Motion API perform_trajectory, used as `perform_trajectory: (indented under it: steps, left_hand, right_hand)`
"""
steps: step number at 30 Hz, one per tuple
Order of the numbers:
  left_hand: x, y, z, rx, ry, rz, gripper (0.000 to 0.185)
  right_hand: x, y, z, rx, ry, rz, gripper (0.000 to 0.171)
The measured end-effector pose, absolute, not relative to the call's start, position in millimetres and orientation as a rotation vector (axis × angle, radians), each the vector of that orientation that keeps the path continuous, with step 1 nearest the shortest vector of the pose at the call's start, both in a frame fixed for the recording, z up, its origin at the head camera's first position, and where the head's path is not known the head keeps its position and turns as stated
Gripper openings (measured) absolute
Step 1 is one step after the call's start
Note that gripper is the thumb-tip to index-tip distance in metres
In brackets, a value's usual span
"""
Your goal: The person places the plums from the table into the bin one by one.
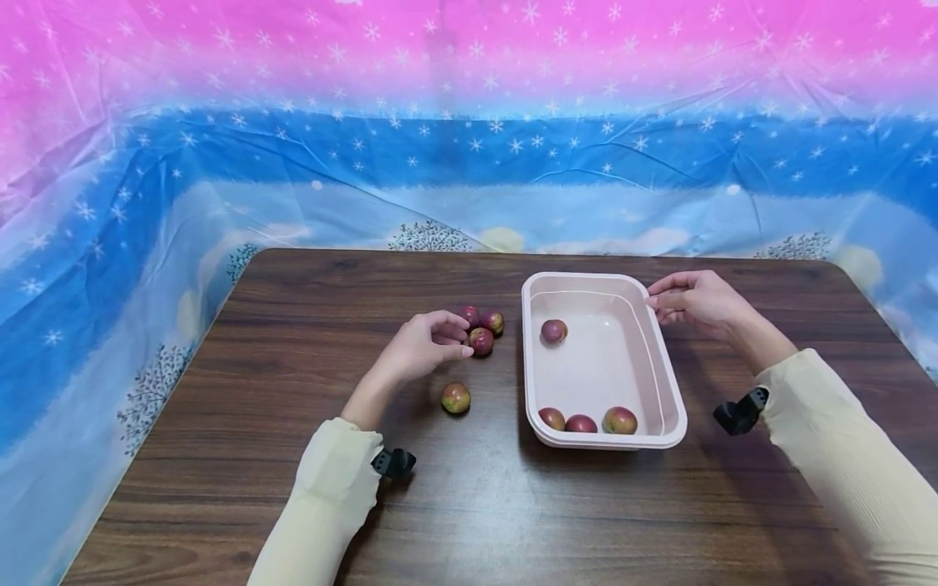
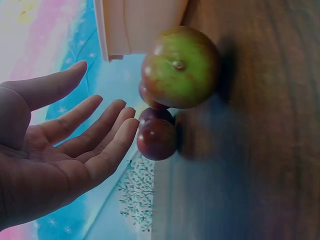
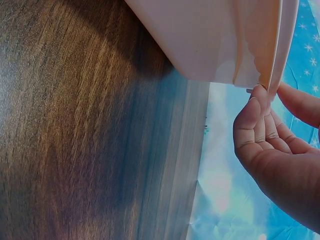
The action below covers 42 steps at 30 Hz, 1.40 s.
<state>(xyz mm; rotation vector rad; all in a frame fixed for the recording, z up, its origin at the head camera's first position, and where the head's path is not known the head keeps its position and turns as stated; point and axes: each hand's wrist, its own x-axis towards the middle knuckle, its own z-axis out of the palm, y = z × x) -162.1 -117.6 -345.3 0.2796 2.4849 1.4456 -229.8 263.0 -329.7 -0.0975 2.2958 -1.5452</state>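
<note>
My left hand (image 1: 428, 346) hovers with its grip spread beside the fruit (image 1: 481, 341) on the tabletop (image 1: 293, 456); I should curl gently around one; my right hand (image 1: 692, 301) pinches the tray (image 1: 663, 382) rim, best held steady.

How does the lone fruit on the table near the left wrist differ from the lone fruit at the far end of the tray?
The small round green-and-red fruit on the table lies on bare dark wood; the small round dark red fruit in the tray lies inside the pale pink plastic tray. The table one shows more green; the tray one is mostly red. Both are round, similar in size, and untouched.
</note>
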Motion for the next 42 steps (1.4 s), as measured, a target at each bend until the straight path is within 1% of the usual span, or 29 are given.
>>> perform_trajectory:
  steps: [7,16,42]
  left_hand:
    - [-155,-120,-352,0.261,2.452,1.428,0.034]
    - [-147,-123,-360,0.300,2.439,1.325,0.032]
    - [-137,-129,-365,0.384,2.409,1.239,0.029]
  right_hand:
    - [-229,263,-330,-0.106,2.296,-1.546,0.039]
    - [-229,263,-329,-0.104,2.296,-1.542,0.040]
    - [-230,263,-330,-0.109,2.291,-1.551,0.040]
